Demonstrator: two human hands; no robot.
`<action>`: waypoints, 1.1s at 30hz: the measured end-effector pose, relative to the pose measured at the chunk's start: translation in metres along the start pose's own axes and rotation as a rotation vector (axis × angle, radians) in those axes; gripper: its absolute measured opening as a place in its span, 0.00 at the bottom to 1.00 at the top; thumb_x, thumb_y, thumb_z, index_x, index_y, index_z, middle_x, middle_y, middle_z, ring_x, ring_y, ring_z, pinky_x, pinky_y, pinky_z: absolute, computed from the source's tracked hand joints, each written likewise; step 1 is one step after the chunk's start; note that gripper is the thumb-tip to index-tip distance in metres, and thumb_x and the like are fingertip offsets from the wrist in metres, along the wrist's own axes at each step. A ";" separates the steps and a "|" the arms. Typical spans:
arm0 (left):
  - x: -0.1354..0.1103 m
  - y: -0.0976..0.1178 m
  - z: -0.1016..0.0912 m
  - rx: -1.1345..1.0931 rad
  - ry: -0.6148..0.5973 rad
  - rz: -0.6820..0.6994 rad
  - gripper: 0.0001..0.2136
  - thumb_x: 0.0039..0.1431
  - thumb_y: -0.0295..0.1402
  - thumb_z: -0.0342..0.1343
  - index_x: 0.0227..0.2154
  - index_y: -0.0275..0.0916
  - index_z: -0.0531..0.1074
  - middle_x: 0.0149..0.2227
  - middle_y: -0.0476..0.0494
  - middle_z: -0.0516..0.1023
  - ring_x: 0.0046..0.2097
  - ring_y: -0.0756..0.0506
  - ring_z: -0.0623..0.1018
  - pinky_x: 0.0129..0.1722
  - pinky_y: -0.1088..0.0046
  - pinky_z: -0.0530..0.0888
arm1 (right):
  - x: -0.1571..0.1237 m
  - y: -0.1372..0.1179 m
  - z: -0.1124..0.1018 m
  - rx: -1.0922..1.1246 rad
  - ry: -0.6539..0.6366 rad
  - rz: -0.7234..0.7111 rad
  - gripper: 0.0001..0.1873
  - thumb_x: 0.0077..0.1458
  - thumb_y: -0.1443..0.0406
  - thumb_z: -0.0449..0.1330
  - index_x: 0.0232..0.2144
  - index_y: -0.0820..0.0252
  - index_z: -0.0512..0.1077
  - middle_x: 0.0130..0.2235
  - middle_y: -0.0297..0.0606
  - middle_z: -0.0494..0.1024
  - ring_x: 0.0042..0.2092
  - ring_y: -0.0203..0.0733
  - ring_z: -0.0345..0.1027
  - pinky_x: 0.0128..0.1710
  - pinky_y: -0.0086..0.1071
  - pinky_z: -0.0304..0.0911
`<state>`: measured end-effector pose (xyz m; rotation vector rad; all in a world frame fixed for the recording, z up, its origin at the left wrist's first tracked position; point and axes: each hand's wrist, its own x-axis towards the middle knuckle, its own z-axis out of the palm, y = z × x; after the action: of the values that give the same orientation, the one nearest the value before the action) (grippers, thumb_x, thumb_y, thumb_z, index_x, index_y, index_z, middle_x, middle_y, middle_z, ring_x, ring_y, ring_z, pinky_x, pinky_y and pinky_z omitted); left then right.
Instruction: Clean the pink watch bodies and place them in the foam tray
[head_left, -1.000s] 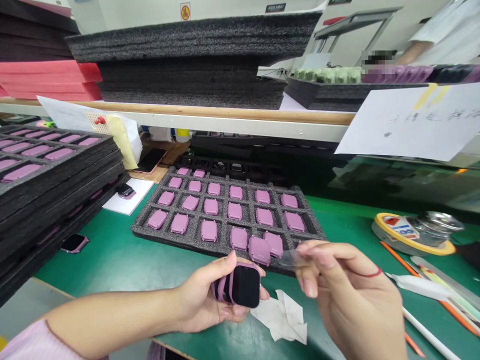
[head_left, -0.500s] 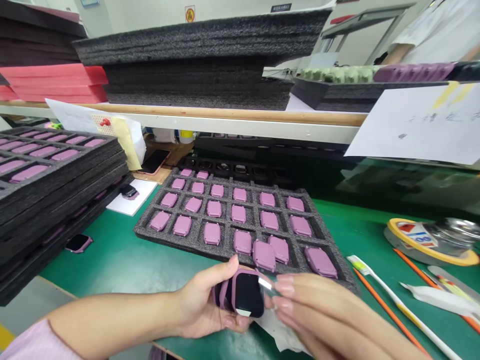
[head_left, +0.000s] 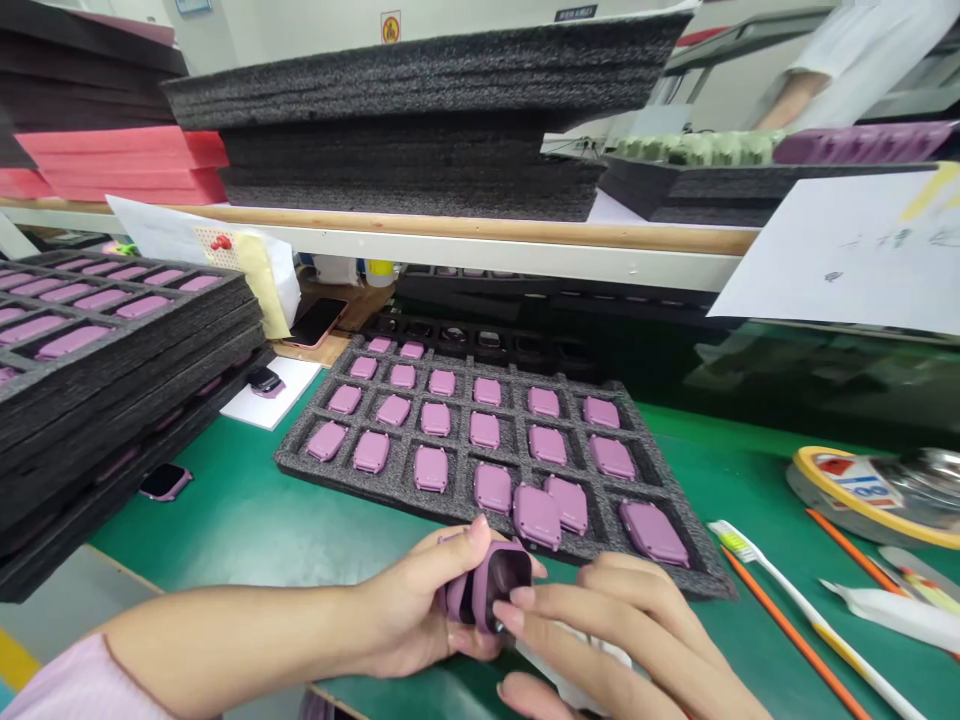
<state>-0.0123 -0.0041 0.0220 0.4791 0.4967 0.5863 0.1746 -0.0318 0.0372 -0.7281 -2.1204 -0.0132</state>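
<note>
Several purple smartwatch cases point(head_left: 482, 590) with dark screens are stacked in my left hand point(head_left: 420, 610), its thumb over the top edge and its fingers underneath. My right hand point(head_left: 622, 630) reaches in from the right, fingers bent and apart. Two of its fingertips touch the lower edge of the front dark screen point(head_left: 508, 572); blur hides the exact contact. A crumpled white sheet point(head_left: 559, 675) lies partly hidden beneath that hand. Just beyond my hands, a black foam tray point(head_left: 360, 490) holds purple watch cases, and one case point(head_left: 537, 516) rests overlapping another at its near edge.
Stacked foam trays point(head_left: 150, 400) stand at the left, with a loose watch point(head_left: 166, 482) beside them. A toothbrush point(head_left: 810, 610), orange sticks point(head_left: 787, 625), a white tube point(head_left: 892, 612) and a tape roll point(head_left: 825, 500) lie at the right. A loaded shelf point(head_left: 480, 240) crosses above.
My right fingers have moved left onto the front watch's screen and curled. White patches seen at the screen's corners before no longer show. The view has shifted slightly; my left hand keeps its grip.
</note>
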 end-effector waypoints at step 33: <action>-0.002 0.004 0.003 0.164 0.127 0.036 0.19 0.59 0.50 0.58 0.33 0.35 0.73 0.27 0.44 0.79 0.16 0.58 0.57 0.20 0.78 0.52 | -0.009 0.038 0.004 -0.044 -0.007 0.485 0.22 0.64 0.55 0.56 0.57 0.55 0.65 0.54 0.47 0.75 0.55 0.52 0.70 0.52 0.47 0.69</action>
<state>-0.0139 -0.0029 0.0270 0.6103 0.6614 0.6160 0.1949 -0.0036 0.0183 -1.2510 -1.9049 0.2054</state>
